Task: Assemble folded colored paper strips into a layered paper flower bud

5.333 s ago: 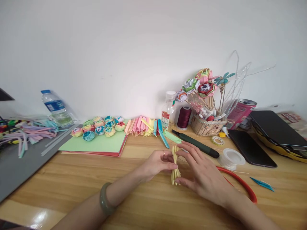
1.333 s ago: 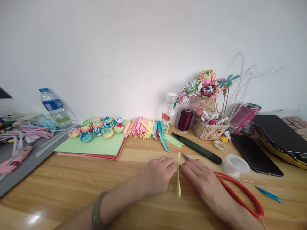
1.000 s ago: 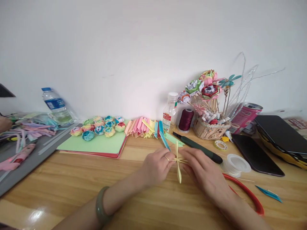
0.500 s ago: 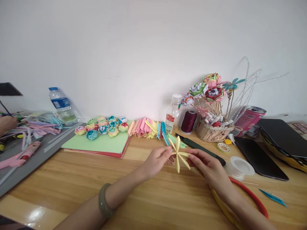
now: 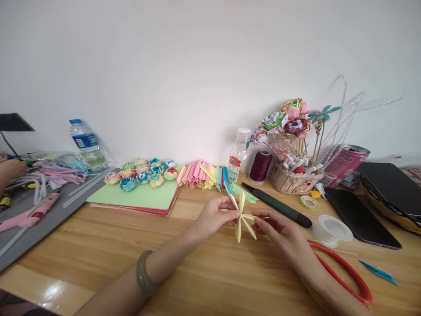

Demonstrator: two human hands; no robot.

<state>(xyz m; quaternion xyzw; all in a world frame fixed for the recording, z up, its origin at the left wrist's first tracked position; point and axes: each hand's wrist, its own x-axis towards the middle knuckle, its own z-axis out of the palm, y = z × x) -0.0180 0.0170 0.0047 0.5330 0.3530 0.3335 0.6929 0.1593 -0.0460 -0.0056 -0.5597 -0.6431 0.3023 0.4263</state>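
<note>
A pale yellow folded-paper flower with several narrow pointed petals is held up over the wooden table between both hands. My left hand pinches it near the centre from the left, thumb in front. From the right, my right hand grips the tip of one petal between thumb and fingers. Part of the left-side petals is hidden by my left fingers. Behind the flower lie folded blue and green paper pieces. Red-handled scissors rest partly under my right forearm.
Folded paper strips stand in a row at the back. Finished paper flowers sit on green paper. Right: a dark green pen-like tool, a thread spool, clear line, a phone. Another person's hand is far left.
The yellow flower has tilted and shifted slightly left and down. My right hand has moved a little left with it; both hands keep their hold.
</note>
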